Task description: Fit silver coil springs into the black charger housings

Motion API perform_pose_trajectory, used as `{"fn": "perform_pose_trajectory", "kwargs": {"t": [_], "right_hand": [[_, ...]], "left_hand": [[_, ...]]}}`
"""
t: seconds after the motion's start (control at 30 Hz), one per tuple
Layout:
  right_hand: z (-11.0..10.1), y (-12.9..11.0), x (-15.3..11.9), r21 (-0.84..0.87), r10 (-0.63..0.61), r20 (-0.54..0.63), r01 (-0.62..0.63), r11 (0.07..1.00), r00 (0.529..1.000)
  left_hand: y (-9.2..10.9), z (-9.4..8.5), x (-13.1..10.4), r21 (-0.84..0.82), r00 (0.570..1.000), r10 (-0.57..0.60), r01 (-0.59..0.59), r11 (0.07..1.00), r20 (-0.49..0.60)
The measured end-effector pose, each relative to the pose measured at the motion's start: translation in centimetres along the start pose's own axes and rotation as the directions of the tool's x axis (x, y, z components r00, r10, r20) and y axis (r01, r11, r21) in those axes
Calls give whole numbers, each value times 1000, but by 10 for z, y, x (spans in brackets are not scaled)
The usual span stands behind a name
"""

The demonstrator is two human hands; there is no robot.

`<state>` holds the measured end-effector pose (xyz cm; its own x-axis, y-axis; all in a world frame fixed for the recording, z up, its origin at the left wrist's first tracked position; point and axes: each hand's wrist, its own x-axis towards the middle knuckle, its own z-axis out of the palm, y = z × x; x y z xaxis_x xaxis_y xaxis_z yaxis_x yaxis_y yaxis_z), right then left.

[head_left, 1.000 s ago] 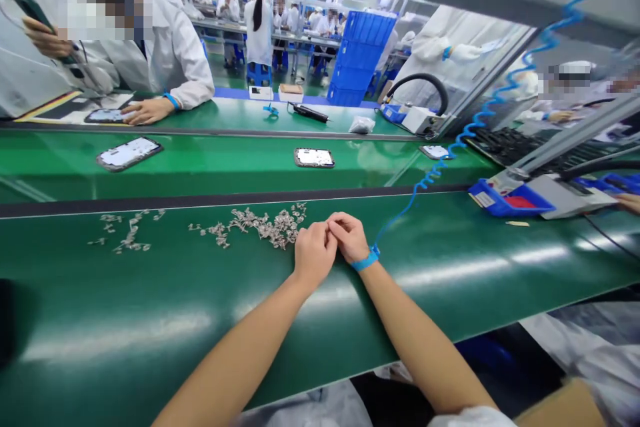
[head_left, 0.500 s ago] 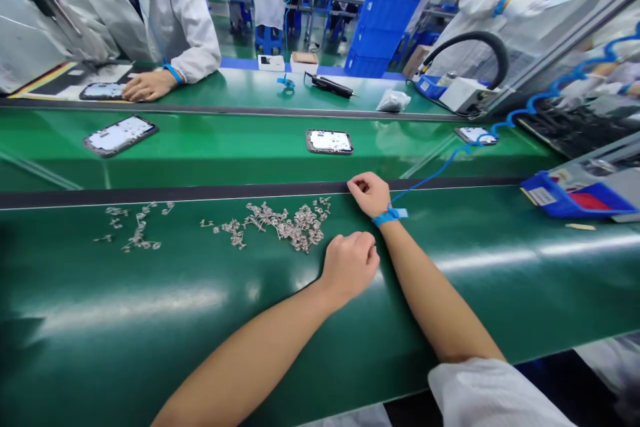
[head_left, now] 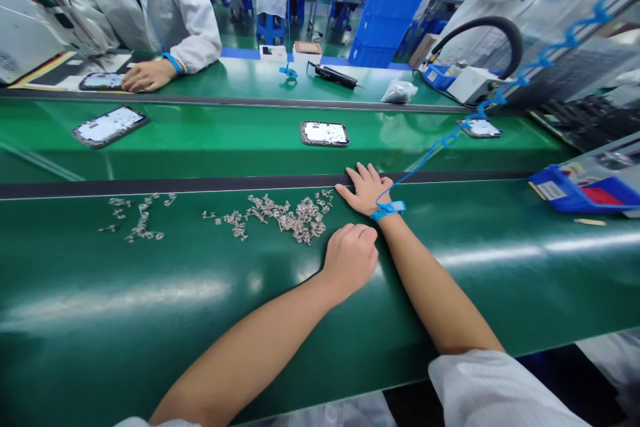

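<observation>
My left hand (head_left: 351,257) rests closed on the green table (head_left: 240,320), its fingers curled under so that anything inside is hidden. Just beyond it my right hand (head_left: 367,190), with a blue wrist strap (head_left: 389,209), lies with fingers spread and nothing held, near the dark edge strip. Left of both hands is a pile of small silvery metal parts (head_left: 303,220). A smaller scatter of the same parts (head_left: 143,220) lies farther left. On the raised green belt (head_left: 225,137) beyond are phone-like units with white faces, one in the centre (head_left: 325,134), one at left (head_left: 111,127).
Across the belt, a co-worker's hand (head_left: 150,75) touches another unit. A black electric screwdriver (head_left: 334,76) and a plastic bag (head_left: 399,91) lie on the far table. At right are a blue bin (head_left: 560,190) and a coiled blue cord (head_left: 515,80).
My right hand has opened from a curl into spread fingers. My left hand stays closed in nearly the same place. The units on the belt have shifted slightly left relative to the table.
</observation>
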<state>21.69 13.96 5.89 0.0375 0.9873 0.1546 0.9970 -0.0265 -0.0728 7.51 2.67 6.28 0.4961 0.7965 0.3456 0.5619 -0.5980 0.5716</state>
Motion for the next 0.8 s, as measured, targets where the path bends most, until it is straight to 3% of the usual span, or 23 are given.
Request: {"fn": "perform_pose_trajectory", "kwargs": {"t": [0.37, 0.8], "right_hand": [[8, 4, 1, 57, -76, -64, 80, 995, 995], [7, 3, 4, 68, -149, -91, 155, 986, 985]], "left_hand": [[-2, -5, 0, 46, 994, 18, -23, 999, 107], [-7, 1, 0, -6, 996, 45, -45, 999, 80]]}}
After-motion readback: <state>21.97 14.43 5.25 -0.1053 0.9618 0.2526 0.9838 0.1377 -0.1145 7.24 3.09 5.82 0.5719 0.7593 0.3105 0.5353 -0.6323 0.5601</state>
